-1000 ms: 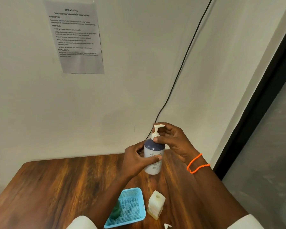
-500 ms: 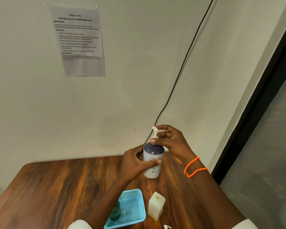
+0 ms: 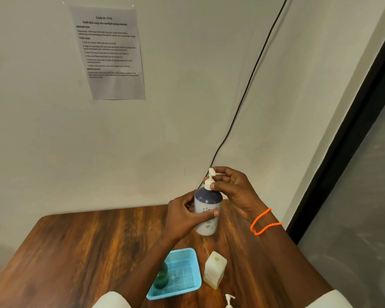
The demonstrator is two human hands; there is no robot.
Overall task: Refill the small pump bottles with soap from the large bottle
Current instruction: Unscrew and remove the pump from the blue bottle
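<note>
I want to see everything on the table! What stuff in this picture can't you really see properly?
Head view:
- Green bottle in the blue basket: the left forearm covers part of it.
- Loose pump head: cut off by the bottom edge.
- Wall paper: small print too blurry to read.
- Pump bottle: its back, behind the left hand; its pump partly under the right hand.

A printed sheet (image 3: 108, 53) on the wall (image 3: 187, 107), a black cable (image 3: 249, 81) running down beside it

Right hand (image 3: 233, 192) has twisted pump head (image 3: 210, 178) — nozzle swung from rightward to left-up — fingers regripped at collar
</note>
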